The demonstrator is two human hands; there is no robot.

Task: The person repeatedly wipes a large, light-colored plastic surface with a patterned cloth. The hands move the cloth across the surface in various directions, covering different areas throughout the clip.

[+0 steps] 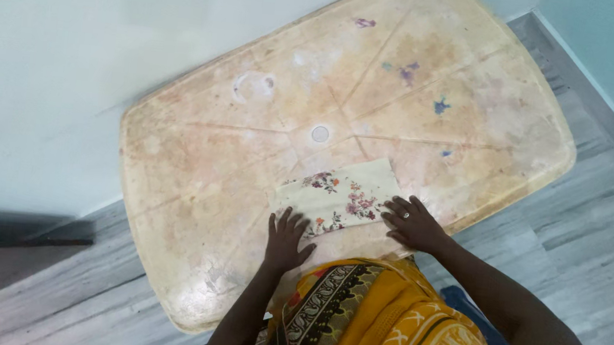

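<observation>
A folded cream cloth (339, 192) with a floral print lies flat near the front edge of a stained, cream plastic table (234, 150). My left hand (286, 239) rests palm down, fingers spread, on the cloth's near left corner. On the near right edge of the cloth, my right hand (412, 222) presses flat, fingers apart, with a ring on one finger. Neither hand grips anything.
The table stands against a pale wall at the back left. Grey wood-look floor (588, 214) runs along the right and front. My yellow patterned garment (375, 322) fills the bottom centre. A dark object (9, 230) lies on the floor at the left.
</observation>
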